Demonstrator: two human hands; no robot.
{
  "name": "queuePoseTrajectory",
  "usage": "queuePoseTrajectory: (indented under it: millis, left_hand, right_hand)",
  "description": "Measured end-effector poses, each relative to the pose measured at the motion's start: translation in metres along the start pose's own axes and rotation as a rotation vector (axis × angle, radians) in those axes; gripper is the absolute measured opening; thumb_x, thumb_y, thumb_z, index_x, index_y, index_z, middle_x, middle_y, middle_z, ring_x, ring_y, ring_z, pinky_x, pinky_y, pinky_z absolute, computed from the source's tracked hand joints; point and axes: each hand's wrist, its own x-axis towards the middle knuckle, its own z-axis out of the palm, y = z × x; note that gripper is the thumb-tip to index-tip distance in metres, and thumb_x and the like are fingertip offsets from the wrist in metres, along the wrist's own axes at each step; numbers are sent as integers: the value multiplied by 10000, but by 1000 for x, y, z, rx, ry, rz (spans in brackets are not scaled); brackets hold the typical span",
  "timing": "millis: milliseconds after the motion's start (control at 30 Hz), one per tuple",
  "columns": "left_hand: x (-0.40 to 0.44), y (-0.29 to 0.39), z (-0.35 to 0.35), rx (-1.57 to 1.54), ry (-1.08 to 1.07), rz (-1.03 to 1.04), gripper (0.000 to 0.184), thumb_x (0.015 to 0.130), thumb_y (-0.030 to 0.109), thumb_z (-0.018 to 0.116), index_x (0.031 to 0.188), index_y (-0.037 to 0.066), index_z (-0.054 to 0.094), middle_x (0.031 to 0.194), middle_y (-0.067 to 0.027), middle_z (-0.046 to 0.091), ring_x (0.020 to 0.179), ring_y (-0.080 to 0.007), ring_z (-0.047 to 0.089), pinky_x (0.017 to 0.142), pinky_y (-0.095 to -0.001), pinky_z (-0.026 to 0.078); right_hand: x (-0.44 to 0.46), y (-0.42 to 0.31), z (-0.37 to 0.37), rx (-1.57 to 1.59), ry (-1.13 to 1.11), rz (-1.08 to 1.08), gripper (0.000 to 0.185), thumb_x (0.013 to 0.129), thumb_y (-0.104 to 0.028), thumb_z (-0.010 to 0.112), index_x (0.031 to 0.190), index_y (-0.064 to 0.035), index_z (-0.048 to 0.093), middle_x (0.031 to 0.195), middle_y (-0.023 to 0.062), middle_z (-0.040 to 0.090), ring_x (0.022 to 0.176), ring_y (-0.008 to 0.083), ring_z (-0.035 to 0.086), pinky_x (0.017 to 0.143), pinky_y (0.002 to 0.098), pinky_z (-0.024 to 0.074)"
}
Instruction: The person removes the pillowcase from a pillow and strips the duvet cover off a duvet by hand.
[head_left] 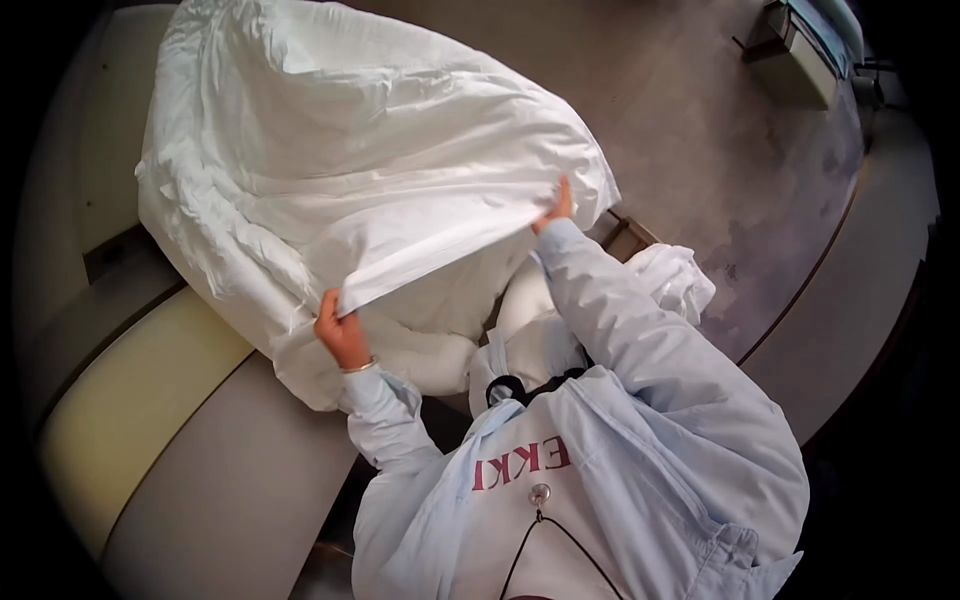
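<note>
A large white duvet [330,150], puffy and creased, spreads in front of me across the upper left of the view. My left hand [343,332] is closed around one point of its near edge, with the fingers pinching the fabric. Farther up and to the right, my right hand [556,207] grips the same edge, thumb uppermost. Between the hands the edge is stretched in a nearly straight slanting line. Below it, thick folds of white fabric hang close to my body. What lies beneath the duvet is hidden.
Crumpled white fabric [672,280] lies beyond my right forearm, beside a brown wooden piece [628,238]. A box-like piece of furniture [800,62] stands at the upper right on the grey-brown floor [690,130]. Pale yellow and grey panels [150,375] run along the left.
</note>
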Motion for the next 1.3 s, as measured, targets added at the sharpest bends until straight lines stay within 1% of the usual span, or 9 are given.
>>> queuePoseTrajectory:
  millis: [133,200,333,600,667,800,933,1167,1300]
  left_hand:
    - [50,-41,62,65,9,74,121,727,35,504,836,-2,543,774,-89,538,732,-221,516,675,-288,408]
    - [56,-26,107,118,366,227,241,699,22,536,938,49,528,932,-115,516,896,-286,463,788,-360,370]
    - [-8,-55,151,400,8,604,402,665,17,552,1053,71,463,1028,-110,464,969,-271,424,838,-408,328]
    - [-35,-86,269,378,-602,-251,516,656,222,614,1110,34,458,1096,-162,492,1019,-307,450,847,-398,357]
    - [-38,-118,304,528,-796,-286,536,671,347,607,1098,43,496,1105,-145,501,1023,-310,448,842,-410,365]
    - [-60,-157,335,420,-352,-16,363,729,319,555,1017,98,550,1020,-100,560,975,-259,506,828,-361,404]
    - [-48,-100,289,542,-749,-363,226,746,193,533,946,92,562,989,-94,582,881,-266,557,729,-372,462]
    - [-77,-89,249,147,71,-611,203,651,3,474,826,82,539,733,-114,599,716,-290,573,645,-355,445]
    - [-81,-72,217,-431,374,-482,220,621,-87,375,771,32,483,645,-36,518,643,-149,537,629,-233,414]
  right_hand:
    - [-26,-39,-4,-43,-70,-187,481,789,-339,557,1181,-93,428,1171,94,475,1060,259,458,955,404,334]
    - [-24,-41,16,-180,-88,-186,481,794,-316,554,1193,-87,414,1181,86,469,1068,245,455,956,386,329]
    - [-39,-32,49,-449,-209,-207,447,806,-237,550,1156,6,416,1152,95,477,1062,221,446,937,333,325]
    - [-33,-36,65,-577,-138,59,444,824,-246,536,1162,10,402,1187,116,452,1109,232,415,947,347,312]
    - [-33,-43,56,-634,-135,174,462,825,-245,536,1183,2,382,1208,112,436,1122,229,402,962,346,293]
    - [-47,-48,44,-809,-58,243,459,862,-282,472,1218,-22,347,1227,101,422,1143,219,386,968,347,305]
    - [-44,-57,26,-900,3,225,480,874,-324,444,1231,-28,321,1242,103,396,1154,226,373,969,368,319]
    - [-38,-28,-20,-1132,304,39,641,815,-475,486,1266,-73,272,1275,126,319,1170,234,343,929,416,328]
    - [-25,-43,-61,-1955,-261,-455,803,740,-563,519,1200,76,361,1190,223,440,1106,328,416,925,325,324]
